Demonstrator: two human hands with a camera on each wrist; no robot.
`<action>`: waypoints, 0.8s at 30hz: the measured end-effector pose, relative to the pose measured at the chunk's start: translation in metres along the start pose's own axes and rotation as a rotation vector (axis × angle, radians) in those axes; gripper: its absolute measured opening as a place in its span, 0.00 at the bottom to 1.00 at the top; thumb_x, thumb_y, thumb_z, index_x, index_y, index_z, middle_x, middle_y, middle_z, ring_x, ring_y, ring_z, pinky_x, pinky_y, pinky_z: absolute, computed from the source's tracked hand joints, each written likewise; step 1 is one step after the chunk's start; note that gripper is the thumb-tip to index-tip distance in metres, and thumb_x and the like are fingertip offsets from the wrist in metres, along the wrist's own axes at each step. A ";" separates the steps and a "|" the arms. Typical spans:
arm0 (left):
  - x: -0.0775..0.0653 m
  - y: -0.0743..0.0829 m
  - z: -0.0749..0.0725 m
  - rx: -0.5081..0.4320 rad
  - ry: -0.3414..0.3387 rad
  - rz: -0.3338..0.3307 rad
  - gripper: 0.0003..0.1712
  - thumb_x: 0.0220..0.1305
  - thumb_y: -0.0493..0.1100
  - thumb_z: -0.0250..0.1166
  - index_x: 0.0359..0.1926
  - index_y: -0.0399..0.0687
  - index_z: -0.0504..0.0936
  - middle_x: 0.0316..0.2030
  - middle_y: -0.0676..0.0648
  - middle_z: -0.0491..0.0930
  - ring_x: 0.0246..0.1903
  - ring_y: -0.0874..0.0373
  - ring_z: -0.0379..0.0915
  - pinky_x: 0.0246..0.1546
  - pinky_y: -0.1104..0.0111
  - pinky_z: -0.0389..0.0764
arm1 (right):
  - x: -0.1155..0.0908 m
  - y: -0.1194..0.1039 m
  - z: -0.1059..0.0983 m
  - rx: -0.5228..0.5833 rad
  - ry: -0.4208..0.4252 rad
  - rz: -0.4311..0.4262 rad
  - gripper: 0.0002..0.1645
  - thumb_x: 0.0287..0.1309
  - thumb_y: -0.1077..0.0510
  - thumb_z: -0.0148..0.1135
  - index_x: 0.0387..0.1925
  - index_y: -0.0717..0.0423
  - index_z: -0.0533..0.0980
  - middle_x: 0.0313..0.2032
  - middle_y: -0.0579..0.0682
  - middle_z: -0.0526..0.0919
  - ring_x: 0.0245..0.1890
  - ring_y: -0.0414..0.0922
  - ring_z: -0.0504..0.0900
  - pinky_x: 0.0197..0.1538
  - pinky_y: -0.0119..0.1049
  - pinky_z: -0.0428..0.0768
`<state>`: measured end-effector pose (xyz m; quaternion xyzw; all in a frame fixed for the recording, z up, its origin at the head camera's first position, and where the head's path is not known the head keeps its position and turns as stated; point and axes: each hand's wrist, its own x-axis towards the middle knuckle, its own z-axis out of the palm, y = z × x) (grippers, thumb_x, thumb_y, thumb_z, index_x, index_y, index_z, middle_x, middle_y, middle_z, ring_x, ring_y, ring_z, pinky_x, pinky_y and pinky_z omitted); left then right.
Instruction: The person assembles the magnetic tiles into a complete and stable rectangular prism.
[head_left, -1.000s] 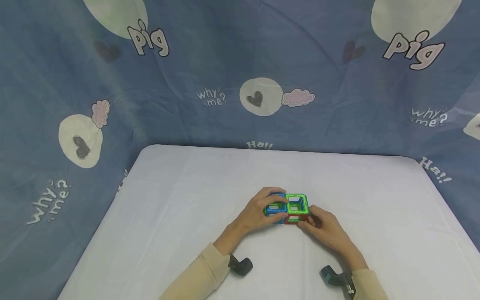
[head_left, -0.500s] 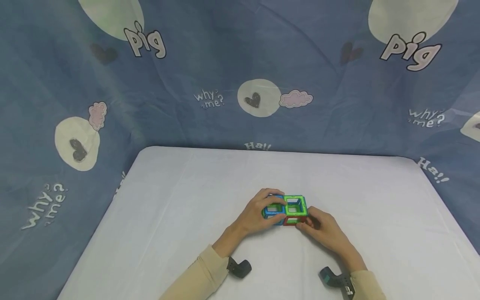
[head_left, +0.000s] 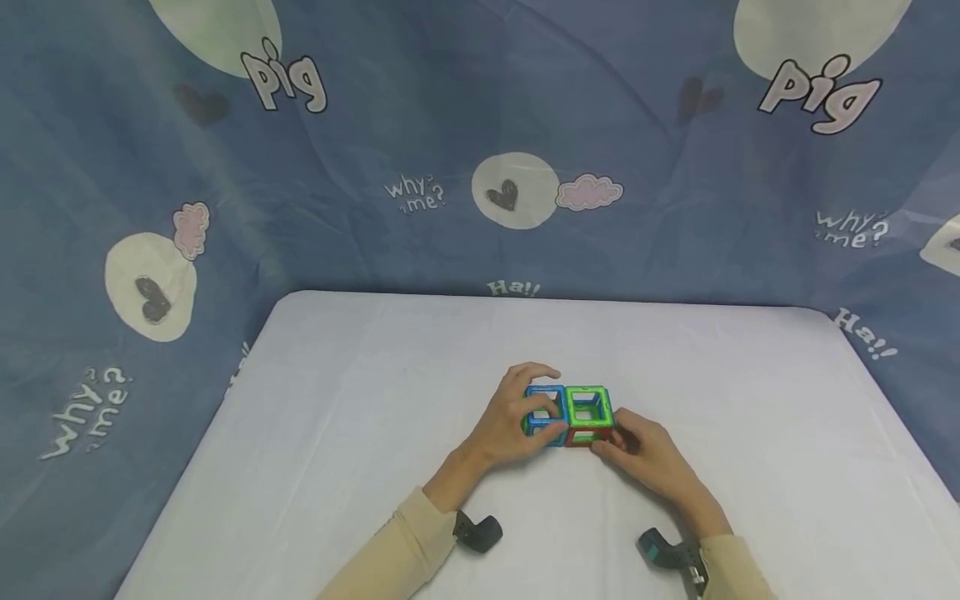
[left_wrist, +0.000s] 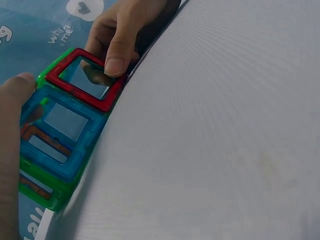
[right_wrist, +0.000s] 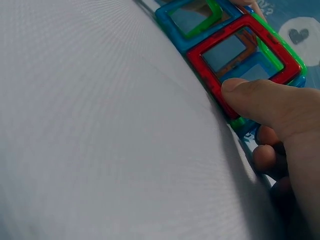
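Observation:
Two cubes built of see-through framed magnetic tiles stand side by side: a blue-topped cube (head_left: 546,389) at left, a green-topped cube (head_left: 588,427) at right. A red tile (left_wrist: 75,92) forms the right cube's front, and a blue tile (left_wrist: 86,144) the left one's. My left hand (head_left: 504,423) holds the blue-topped cube, thumb near its front top edge, index finger curled over the top; another finger is raised behind it. My right hand (head_left: 654,457) grips the green-topped cube's lower right corner, thumb (right_wrist: 237,90) on the red tile. Its other fingers are partly hidden beside the cube.
A white-covered table (head_left: 360,375) lies under both hands. Behind it hangs a blue printed cloth (head_left: 330,208). Dark wrist devices sit beside the left sleeve (head_left: 405,542) and the right sleeve (head_left: 738,571).
My left hand's fingers have lifted a little off the blue-topped cube's back, showing more of its top frame. My right hand keeps its place, and the cubes stay side by side.

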<state>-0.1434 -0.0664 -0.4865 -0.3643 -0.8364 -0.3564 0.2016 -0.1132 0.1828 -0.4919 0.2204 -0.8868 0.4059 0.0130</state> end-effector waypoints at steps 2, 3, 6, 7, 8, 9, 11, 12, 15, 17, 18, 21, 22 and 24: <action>0.000 0.000 0.000 -0.013 -0.005 0.006 0.09 0.57 0.52 0.66 0.26 0.56 0.79 0.58 0.51 0.70 0.63 0.56 0.58 0.67 0.60 0.61 | 0.001 0.000 -0.001 -0.002 -0.004 0.009 0.16 0.52 0.50 0.68 0.25 0.45 0.67 0.21 0.36 0.67 0.25 0.33 0.68 0.27 0.26 0.67; 0.000 0.000 0.001 -0.020 -0.011 0.006 0.09 0.57 0.52 0.65 0.26 0.56 0.79 0.58 0.51 0.70 0.63 0.56 0.58 0.68 0.60 0.60 | 0.000 0.000 -0.001 -0.005 -0.007 0.015 0.16 0.52 0.50 0.68 0.25 0.45 0.67 0.21 0.36 0.67 0.25 0.33 0.68 0.27 0.26 0.67; 0.000 0.000 0.002 -0.038 -0.038 0.003 0.09 0.59 0.52 0.64 0.26 0.56 0.77 0.57 0.52 0.70 0.63 0.56 0.58 0.68 0.60 0.60 | -0.001 -0.001 -0.001 -0.006 -0.014 0.035 0.17 0.53 0.49 0.68 0.25 0.46 0.67 0.21 0.36 0.67 0.26 0.33 0.69 0.28 0.27 0.67; -0.001 0.000 0.002 -0.045 -0.050 -0.001 0.09 0.59 0.52 0.63 0.26 0.57 0.77 0.56 0.53 0.70 0.63 0.57 0.58 0.68 0.60 0.60 | -0.002 -0.001 -0.001 -0.004 -0.015 0.038 0.17 0.53 0.49 0.68 0.25 0.46 0.66 0.21 0.36 0.68 0.26 0.33 0.69 0.28 0.27 0.67; -0.001 0.000 0.002 -0.052 -0.063 -0.006 0.09 0.60 0.52 0.62 0.26 0.57 0.77 0.56 0.53 0.70 0.63 0.57 0.58 0.68 0.60 0.60 | -0.002 -0.001 -0.001 -0.002 -0.014 0.042 0.17 0.52 0.49 0.68 0.25 0.47 0.66 0.21 0.36 0.68 0.26 0.33 0.69 0.28 0.27 0.67; -0.001 0.000 0.002 -0.060 -0.073 -0.012 0.09 0.60 0.52 0.62 0.26 0.57 0.77 0.56 0.53 0.70 0.62 0.58 0.58 0.68 0.61 0.60 | -0.002 -0.001 -0.001 -0.002 -0.015 0.043 0.17 0.53 0.49 0.68 0.25 0.47 0.66 0.22 0.36 0.68 0.26 0.34 0.69 0.28 0.27 0.67; -0.001 0.000 0.002 -0.072 -0.087 -0.025 0.09 0.61 0.52 0.62 0.27 0.57 0.77 0.56 0.54 0.70 0.62 0.58 0.58 0.68 0.61 0.61 | -0.002 -0.001 -0.001 0.002 -0.014 0.041 0.17 0.52 0.49 0.68 0.25 0.47 0.66 0.22 0.36 0.68 0.27 0.34 0.69 0.29 0.27 0.67; -0.002 0.000 0.002 -0.078 -0.093 -0.032 0.09 0.61 0.52 0.61 0.27 0.58 0.77 0.56 0.54 0.70 0.62 0.59 0.58 0.67 0.61 0.61 | -0.002 -0.002 -0.001 0.004 -0.013 0.039 0.17 0.52 0.49 0.68 0.25 0.47 0.66 0.22 0.36 0.68 0.27 0.34 0.69 0.29 0.27 0.67; -0.002 0.000 0.001 -0.098 -0.098 -0.055 0.08 0.61 0.52 0.62 0.28 0.58 0.78 0.56 0.55 0.70 0.61 0.59 0.59 0.66 0.62 0.63 | 0.000 -0.002 -0.001 0.006 -0.017 0.032 0.17 0.52 0.50 0.68 0.25 0.46 0.66 0.22 0.36 0.69 0.28 0.34 0.70 0.30 0.27 0.67; -0.003 0.000 0.000 -0.111 -0.091 -0.072 0.08 0.61 0.53 0.62 0.30 0.57 0.78 0.57 0.55 0.69 0.61 0.59 0.59 0.64 0.63 0.66 | 0.001 -0.003 0.000 0.007 -0.023 0.028 0.17 0.52 0.50 0.68 0.25 0.46 0.66 0.22 0.36 0.68 0.28 0.33 0.70 0.30 0.27 0.67; -0.004 -0.001 0.000 -0.122 -0.083 -0.081 0.09 0.60 0.54 0.62 0.32 0.56 0.78 0.58 0.54 0.68 0.61 0.59 0.59 0.63 0.63 0.67 | 0.001 -0.003 0.001 0.009 -0.027 0.028 0.17 0.52 0.49 0.68 0.25 0.46 0.66 0.23 0.36 0.68 0.28 0.33 0.70 0.30 0.27 0.68; -0.005 -0.003 -0.002 -0.143 -0.045 -0.103 0.14 0.62 0.57 0.59 0.38 0.54 0.77 0.60 0.52 0.66 0.62 0.58 0.59 0.61 0.62 0.69 | 0.003 -0.002 0.002 0.017 -0.033 0.033 0.16 0.52 0.48 0.68 0.27 0.44 0.67 0.23 0.36 0.69 0.28 0.34 0.70 0.31 0.27 0.68; -0.005 -0.004 -0.003 -0.142 -0.029 -0.109 0.16 0.63 0.59 0.58 0.40 0.54 0.77 0.61 0.51 0.66 0.62 0.57 0.60 0.61 0.61 0.69 | 0.003 -0.001 0.002 0.024 -0.035 0.039 0.15 0.52 0.48 0.68 0.28 0.44 0.68 0.23 0.36 0.69 0.29 0.34 0.70 0.31 0.28 0.68; -0.005 -0.005 -0.004 -0.126 0.001 -0.128 0.19 0.65 0.61 0.54 0.44 0.53 0.76 0.61 0.50 0.66 0.62 0.56 0.60 0.61 0.57 0.68 | 0.002 0.001 0.003 0.049 -0.037 0.051 0.14 0.52 0.47 0.68 0.32 0.42 0.70 0.24 0.37 0.70 0.29 0.34 0.70 0.32 0.28 0.68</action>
